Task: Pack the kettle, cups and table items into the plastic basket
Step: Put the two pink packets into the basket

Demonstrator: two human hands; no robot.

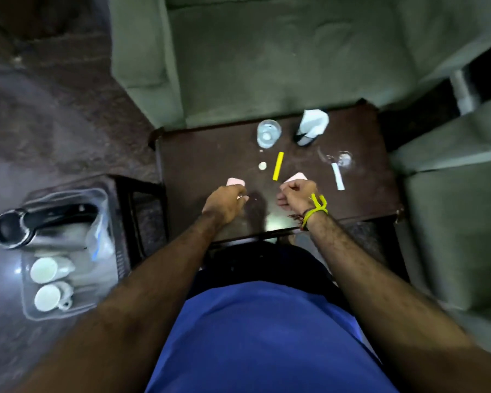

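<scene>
Both hands at frame centre over the dark table (199, 154). Left hand (224, 202) curled, fingers pinching a pink sachet (235, 181). Right hand (295, 195) closed on a second pink sachet (295, 176); yellow band (316, 209) at its wrist. On the table beyond: yellow stick (277, 166), white stick (338, 177), small white disc (262, 165), upright glass (268, 133), glass lying on its side (336, 158), white napkin holder (311, 127). Plastic basket (68, 312) at lower left holds the kettle (40, 228) and two white cups (50, 269), (51, 296).
</scene>
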